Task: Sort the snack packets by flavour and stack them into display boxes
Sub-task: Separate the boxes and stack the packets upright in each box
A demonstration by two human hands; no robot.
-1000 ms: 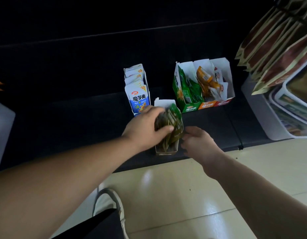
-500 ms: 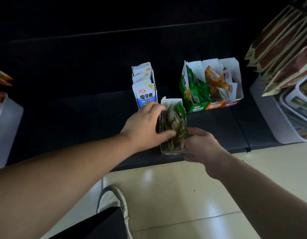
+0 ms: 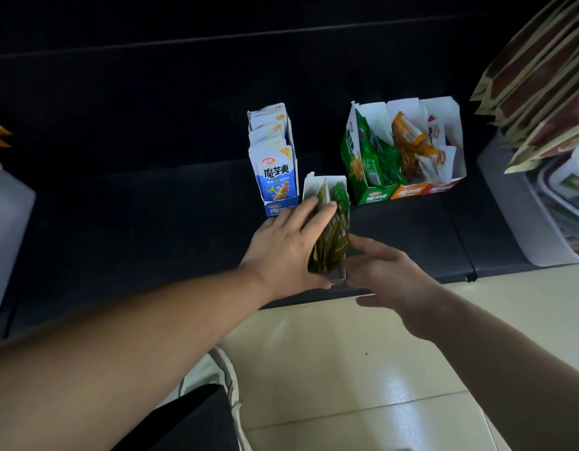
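The stacking step was in hand: the left hand (image 3: 281, 249) lay in a wide grip, fingers flat on the olive-green packets (image 3: 334, 236) in the small display box (image 3: 310, 187) at 12 o'clock, while the right hand (image 3: 389, 275), grip wide, steadied its 3 o'clock side; next, probably, tamping them level.

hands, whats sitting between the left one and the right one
A narrow white display box packed with olive-green packets stands between the left hand and the right hand; the head view shows this.
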